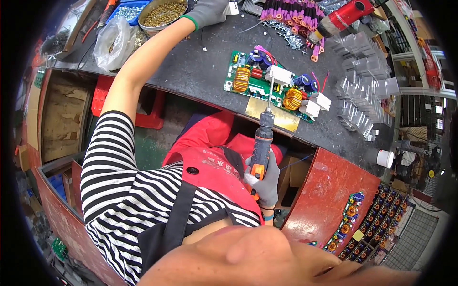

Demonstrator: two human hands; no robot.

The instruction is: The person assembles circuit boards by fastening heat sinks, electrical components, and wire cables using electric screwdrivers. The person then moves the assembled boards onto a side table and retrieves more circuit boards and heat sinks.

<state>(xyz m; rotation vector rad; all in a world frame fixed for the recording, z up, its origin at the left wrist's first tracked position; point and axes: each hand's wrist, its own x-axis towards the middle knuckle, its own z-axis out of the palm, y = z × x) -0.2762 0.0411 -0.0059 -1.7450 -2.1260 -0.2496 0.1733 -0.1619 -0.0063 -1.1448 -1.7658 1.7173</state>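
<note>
My right hand (267,183), in a grey glove, is wrapped round a black and orange electric screwdriver (262,143). Its long bit (272,90) reaches over a green circuit board (260,86) to a white block (279,75) on it; whether the tip touches cannot be made out. Copper-wound coils (241,79) and dark blue capacitors (305,82) stand on the board. At the upper edge my gloved left hand (210,13) is stretched out beside a metal bowl of brass-coloured screws (164,14). A small pale metal piece (232,8) lies by its fingers, which are partly cut off.
A red power tool (344,19) lies near purple-ended cables (296,14). Rows of silver metal heat sinks (360,90) fill the bench's right side. A clear plastic bag (112,50) sits left, and a white roll (384,158) right. More boards (346,221) rest on a red surface.
</note>
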